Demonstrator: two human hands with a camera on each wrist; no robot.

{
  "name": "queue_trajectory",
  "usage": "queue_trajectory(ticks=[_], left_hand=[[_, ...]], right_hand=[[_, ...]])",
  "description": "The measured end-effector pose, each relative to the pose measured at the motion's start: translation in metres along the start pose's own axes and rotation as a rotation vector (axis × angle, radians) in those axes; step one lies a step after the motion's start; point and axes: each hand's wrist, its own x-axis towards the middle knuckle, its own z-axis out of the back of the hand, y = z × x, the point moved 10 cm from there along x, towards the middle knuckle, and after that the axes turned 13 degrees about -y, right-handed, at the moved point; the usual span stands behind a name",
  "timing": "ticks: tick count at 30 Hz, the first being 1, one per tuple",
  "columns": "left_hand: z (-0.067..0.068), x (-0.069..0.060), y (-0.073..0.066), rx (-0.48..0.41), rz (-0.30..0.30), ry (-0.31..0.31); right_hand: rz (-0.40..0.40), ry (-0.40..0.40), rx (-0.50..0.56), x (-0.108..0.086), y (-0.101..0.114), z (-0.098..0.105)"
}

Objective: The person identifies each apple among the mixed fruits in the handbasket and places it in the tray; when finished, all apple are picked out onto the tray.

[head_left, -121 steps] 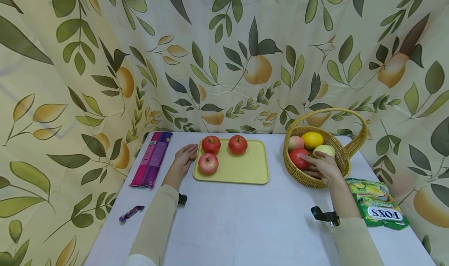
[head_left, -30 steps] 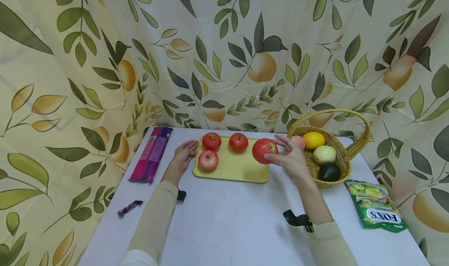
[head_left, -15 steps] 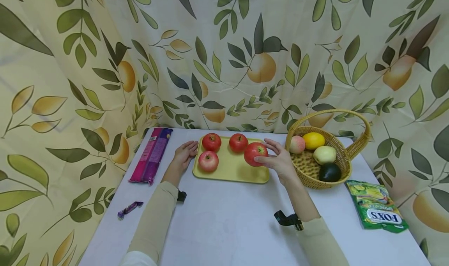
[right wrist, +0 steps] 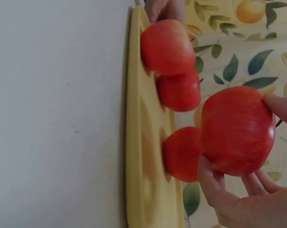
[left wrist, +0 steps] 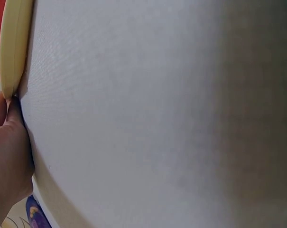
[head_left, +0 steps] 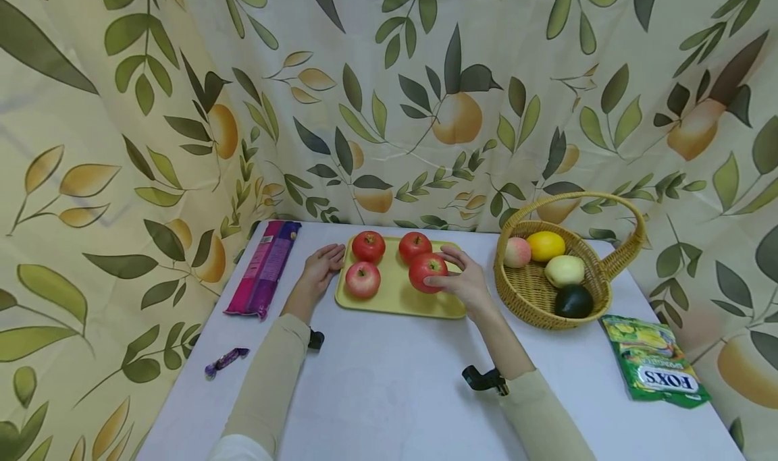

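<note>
In the head view my right hand [head_left: 468, 284] grips a red apple [head_left: 427, 273] between thumb and fingers over the right half of a yellow tray [head_left: 401, 304]. The right wrist view shows the held apple [right wrist: 238, 130] raised off the tray. Two red apples [head_left: 368, 246] lie along the tray's back, and a paler pink-red apple [head_left: 362, 279] sits at its front left. My left hand [head_left: 319, 272] rests beside the tray's left edge, fingers extended, its fingertips at the rim. Part of that hand [left wrist: 8, 152] shows in the left wrist view.
A wicker basket [head_left: 529, 306] with a tall handle holds a peach, a lemon, a pale green fruit and a dark avocado-like one. Right of it lies a green FOX'S bag [head_left: 656, 363]. At left are a pink-purple packet [head_left: 264, 268] and a wrapped candy [head_left: 226, 362].
My right hand first reached into the basket, then carried the red apple out and leftward over the tray. In the last half second it moved further left. My left hand stayed by the tray.
</note>
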Motion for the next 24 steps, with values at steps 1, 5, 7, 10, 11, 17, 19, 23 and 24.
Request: queue_trajectory(ticks=[1, 5, 7, 10, 11, 17, 19, 23, 24], left_hand=[[-0.001, 0.0, 0.0, -0.001, 0.0, 0.0], [-0.002, -0.001, -0.001, 0.003, -0.009, 0.005], [-0.002, -0.001, -0.001, 0.004, -0.011, 0.006], [-0.002, -0.001, 0.0, 0.002, -0.004, 0.003], [-0.002, -0.001, 0.0, 0.002, -0.002, 0.002], [-0.001, 0.0, 0.001, 0.0, 0.003, -0.003], [-0.001, 0.001, 0.001, 0.002, 0.002, -0.004], [-0.001, 0.002, 0.001, 0.007, 0.003, -0.007], [-0.001, 0.002, 0.001, 0.01, 0.002, -0.006]], right_hand=[[0.001, 0.003, -0.002, 0.001, -0.002, -0.002], [0.012, 0.013, -0.022, 0.005, -0.009, -0.008], [0.019, 0.017, -0.035, 0.008, -0.013, -0.012], [0.027, 0.015, -0.046, 0.011, -0.019, -0.017], [0.03, 0.014, -0.048, 0.012, -0.02, -0.018], [0.024, 0.007, -0.048, 0.015, -0.029, -0.025], [0.019, 0.004, -0.042, 0.015, -0.03, -0.027], [0.012, -0.008, -0.041, 0.016, -0.032, -0.029], [0.01, -0.013, -0.044, 0.016, -0.032, -0.029]])
